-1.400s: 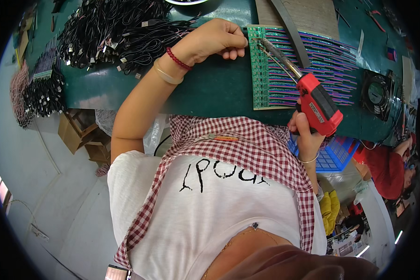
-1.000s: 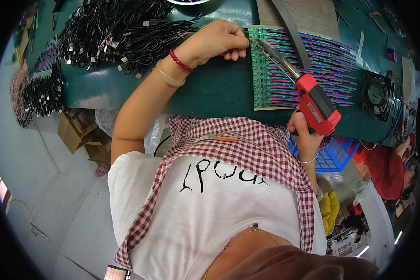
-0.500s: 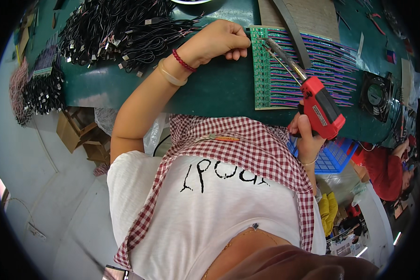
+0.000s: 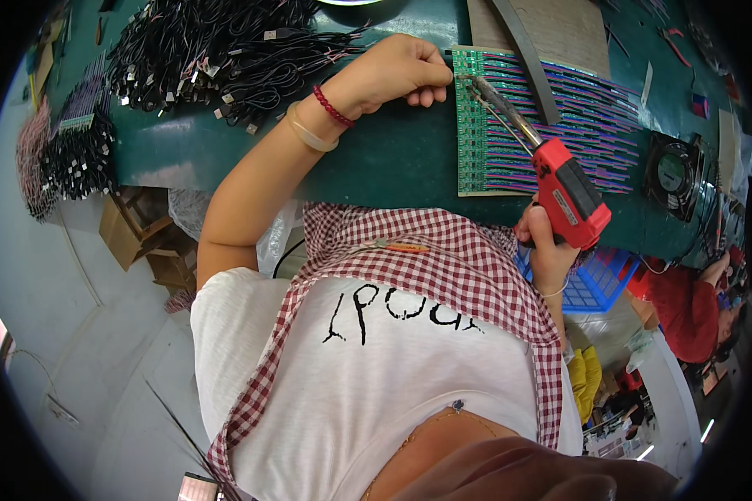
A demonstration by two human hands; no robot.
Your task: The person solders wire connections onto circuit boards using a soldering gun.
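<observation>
Nearest to me is the right hand [image 4: 550, 250], at the table's near edge, its fingers wrapped tight around the grip of a red soldering gun [image 4: 566, 194]. I read that low grip as a way to steady the tool, since the long metal tip [image 4: 500, 104] slants up and away to land near the top left corner of the green circuit board panel [image 4: 476, 125].

That panel lies flat on the green table [image 4: 393, 159], just beyond the gun's body, with rows of purple and pink wires [image 4: 576, 117] fanned out to its right (presumably laid so each wire end meets its own pad on the board).

Further out, the left hand [image 4: 393, 71] rests on the table at the panel's left edge, fingers curled narrow and pinched together just beside the tip; whatever thin thing they hold there is too small for me to tell. Its placement suggests it pins or feeds the work right where the tip touches.

Beyond and to the left sits a heap of black cables [image 4: 209, 50], well apart from the panel. A small black fan [image 4: 675, 174] stands at the right, past the wires.
</observation>
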